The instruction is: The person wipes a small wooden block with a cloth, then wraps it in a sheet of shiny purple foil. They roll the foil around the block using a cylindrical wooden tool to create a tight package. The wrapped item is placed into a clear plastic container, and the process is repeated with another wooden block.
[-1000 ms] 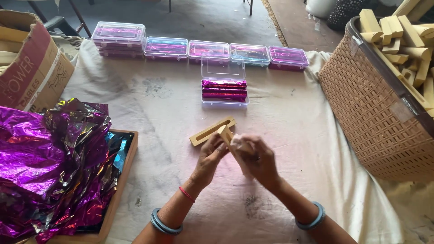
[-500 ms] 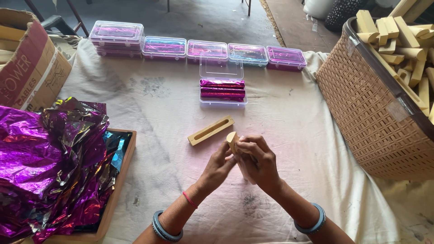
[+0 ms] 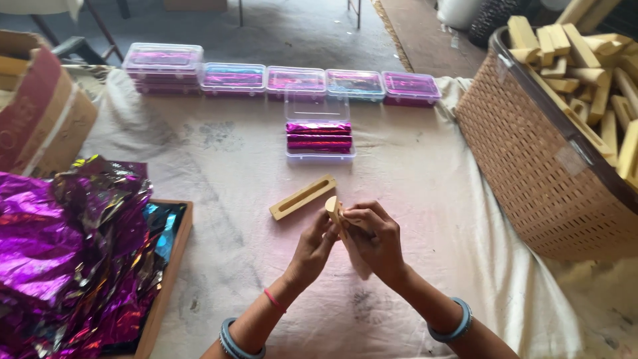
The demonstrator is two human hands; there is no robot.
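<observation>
1. I see both hands meeting low centre over the cloth. Left hand (image 3: 312, 249) and right hand (image 3: 375, 239) share one pale wooden block (image 3: 334, 211), held up off the cloth (image 3: 412, 173), end tilted toward the camera.
2. Right fingers (image 3: 364, 216) are curled tight round the block's right side, wrapping most of it. Left fingertips (image 3: 327, 226) are nearly closed, pinching the left edge. No gap on either side; both are gripping. I cannot tell whether any foil sits between fingers and wood; the block looks bare.
3. Just beyond the fingertips, slightly left: a slotted wooden piece (image 3: 302, 197) lies flat on the cloth, untouched.
4. Left of the left hand, well apart: a heap of purple foil sheets (image 3: 66, 252) on a wooden tray (image 3: 169, 279).
5. Further out, straight ahead of the fingers: an open clear box (image 3: 319, 136) holding a few foil-wrapped bars, room left by my judgement.
6. Beyond it, a row of closed clear boxes (image 3: 292, 80) already filled with wrapped pieces, so I'd call a good share done.
7. Right of the right hand, well apart: a woven basket (image 3: 531, 173) piled with bare wooden blocks (image 3: 571, 60), so plenty left.
8. Far left: a cardboard carton (image 3: 40, 119).
</observation>
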